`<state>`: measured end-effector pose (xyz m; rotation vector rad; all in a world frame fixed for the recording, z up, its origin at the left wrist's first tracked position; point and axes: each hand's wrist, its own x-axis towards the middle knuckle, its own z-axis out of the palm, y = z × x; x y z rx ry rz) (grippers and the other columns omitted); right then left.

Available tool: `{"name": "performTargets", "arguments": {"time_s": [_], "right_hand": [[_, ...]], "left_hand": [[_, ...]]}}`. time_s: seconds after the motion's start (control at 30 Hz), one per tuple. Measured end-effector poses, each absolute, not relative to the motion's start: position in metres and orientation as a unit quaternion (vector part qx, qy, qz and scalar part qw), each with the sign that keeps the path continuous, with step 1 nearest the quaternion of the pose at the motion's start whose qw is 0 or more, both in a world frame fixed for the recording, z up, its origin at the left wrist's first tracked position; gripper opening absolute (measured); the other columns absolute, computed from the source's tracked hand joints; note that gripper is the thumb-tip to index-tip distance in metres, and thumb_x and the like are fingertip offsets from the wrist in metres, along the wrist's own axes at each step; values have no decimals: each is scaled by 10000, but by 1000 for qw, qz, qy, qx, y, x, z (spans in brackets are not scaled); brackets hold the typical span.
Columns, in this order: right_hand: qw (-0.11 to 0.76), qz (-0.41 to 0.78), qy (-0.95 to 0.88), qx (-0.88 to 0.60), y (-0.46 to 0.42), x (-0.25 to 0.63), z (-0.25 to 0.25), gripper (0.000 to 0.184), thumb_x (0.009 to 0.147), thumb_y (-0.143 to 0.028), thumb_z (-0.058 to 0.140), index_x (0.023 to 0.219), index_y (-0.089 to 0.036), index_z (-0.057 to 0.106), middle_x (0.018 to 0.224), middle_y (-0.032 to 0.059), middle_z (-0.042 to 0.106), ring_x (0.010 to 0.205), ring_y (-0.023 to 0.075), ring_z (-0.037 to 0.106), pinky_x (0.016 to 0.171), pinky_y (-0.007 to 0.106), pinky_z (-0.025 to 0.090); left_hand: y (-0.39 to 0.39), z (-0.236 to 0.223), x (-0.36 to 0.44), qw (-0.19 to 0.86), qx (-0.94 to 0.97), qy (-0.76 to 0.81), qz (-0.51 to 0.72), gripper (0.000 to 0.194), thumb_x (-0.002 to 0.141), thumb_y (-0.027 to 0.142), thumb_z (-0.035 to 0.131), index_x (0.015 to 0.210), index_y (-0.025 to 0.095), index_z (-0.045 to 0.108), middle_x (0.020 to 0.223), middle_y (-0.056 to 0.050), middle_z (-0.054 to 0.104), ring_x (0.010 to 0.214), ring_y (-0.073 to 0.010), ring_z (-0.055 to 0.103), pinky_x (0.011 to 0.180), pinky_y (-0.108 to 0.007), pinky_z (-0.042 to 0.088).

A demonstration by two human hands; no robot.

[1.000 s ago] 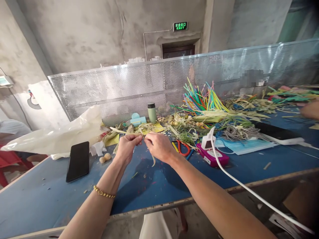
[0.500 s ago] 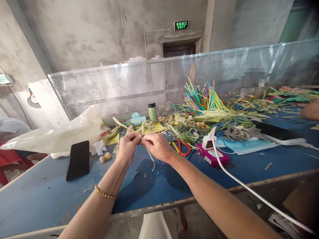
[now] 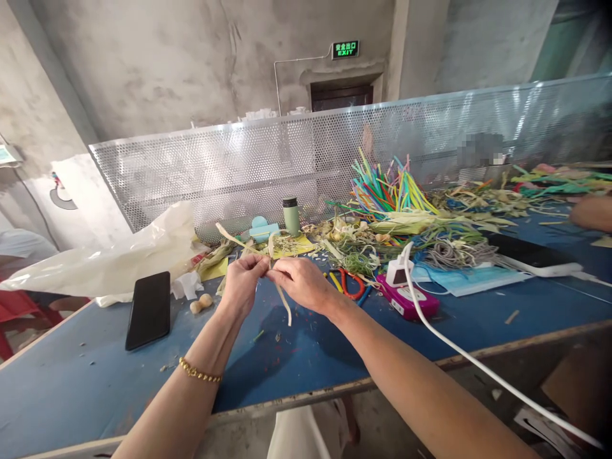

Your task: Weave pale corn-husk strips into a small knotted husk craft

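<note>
Over the blue table (image 3: pixel 157 382), my left hand (image 3: pixel 245 280) and my right hand (image 3: pixel 301 280) meet fingertip to fingertip. Both are closed in a pinch on a pale strip of dried husk (image 3: pixel 285 306). One end of the strip hangs below the fingers; other pale ends stick up to the left and above. My fingers hide the spot where they grip. A small wooden gourd-shaped piece (image 3: pixel 201 303) lies left of my left wrist. Red-handled pliers (image 3: pixel 352 285) rest beyond my right wrist.
A black phone (image 3: pixel 148 311) and a plastic bag (image 3: pixel 143 248) lie at left. A green bottle (image 3: pixel 291 217) stands behind my hands. Dried husks and pipe cleaners (image 3: pixel 389 185) fill the back right. A white cable (image 3: pixel 459 350) crosses the table edge. Another person's hand (image 3: pixel 593 212) is at far right.
The hanging end of the strip has swung slightly left and looks straighter. Both hands keep their pinch at nearly the same place. The view has shifted very slightly.
</note>
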<state>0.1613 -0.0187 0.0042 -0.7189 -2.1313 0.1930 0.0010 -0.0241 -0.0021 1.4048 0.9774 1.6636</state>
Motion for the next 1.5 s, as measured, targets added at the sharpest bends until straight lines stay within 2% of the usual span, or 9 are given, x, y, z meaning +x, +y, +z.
{"name": "performTargets", "arguments": {"time_s": [0.1, 0.2, 0.33, 0.47, 0.63, 1.0, 1.13, 1.27, 1.5], "right_hand": [[486, 39, -810, -327, -15, 170, 12, 459, 1019, -404, 531, 616, -190, 580, 622, 17, 538, 601, 140, 425, 616, 305, 296], [517, 26, -799, -306, -10, 177, 18, 296, 984, -312, 582, 740, -183, 691, 783, 56, 632, 764, 172, 538, 731, 312, 382], [478, 154, -823, -264, -8, 178, 20, 146, 870, -274, 711, 759, -179, 710, 817, 39, 663, 785, 164, 570, 753, 309, 434], [500, 290, -777, -250, -10, 177, 19, 146, 829, -288, 720, 753, -171, 677, 735, 2, 641, 681, 133, 537, 673, 284, 435], [525, 361, -737, -225, -9, 172, 15, 177, 796, -332, 742, 761, -174, 671, 735, -1, 636, 688, 131, 535, 684, 288, 440], [558, 391, -697, -224, -6, 167, 11, 226, 799, -405, 738, 797, -182, 697, 771, 10, 664, 744, 148, 570, 730, 306, 469], [562, 375, -698, -237, -7, 170, 14, 205, 820, -380, 706, 808, -176, 709, 753, 7, 655, 727, 144, 560, 727, 306, 464], [558, 373, -701, -241, -6, 171, 15, 187, 816, -354, 697, 814, -167, 706, 744, 9, 658, 712, 142, 567, 712, 301, 465], [549, 426, -667, -269, -3, 176, 18, 184, 824, -201, 591, 911, -144, 743, 828, 44, 705, 689, 133, 600, 688, 292, 489]], "left_hand": [[-26, 1, 0, 370, 579, 384, 617, 275, 630, 378, 828, 572, 161, 669, 552, -6, 574, 572, -119, 445, 592, -277, 334], [-30, 3, 2, 372, 634, 390, 554, 259, 655, 361, 813, 567, 156, 680, 552, -15, 586, 568, -121, 454, 592, -280, 334], [-34, 3, 4, 392, 670, 396, 490, 229, 661, 353, 821, 625, 148, 724, 574, -20, 601, 578, -128, 464, 588, -283, 331], [-36, 4, 3, 431, 667, 371, 481, 266, 666, 390, 834, 631, 147, 733, 606, -25, 604, 594, -125, 456, 593, -284, 338], [-41, 8, 4, 463, 647, 351, 494, 266, 650, 379, 863, 634, 141, 745, 630, -33, 624, 635, -135, 480, 644, -300, 377], [-41, 10, 5, 478, 632, 342, 505, 310, 641, 415, 879, 629, 142, 731, 622, -35, 609, 622, -134, 480, 629, -296, 367], [-41, 10, 5, 500, 624, 334, 499, 325, 686, 443, 853, 674, 138, 744, 645, -43, 604, 631, -136, 481, 625, -300, 359], [-37, 6, 4, 482, 625, 348, 506, 291, 638, 393, 895, 690, 148, 747, 658, -26, 606, 611, -117, 456, 593, -283, 326], [-38, 4, 3, 488, 628, 369, 482, 303, 644, 407, 877, 678, 135, 748, 635, -25, 591, 604, -116, 427, 592, -289, 298]]}}
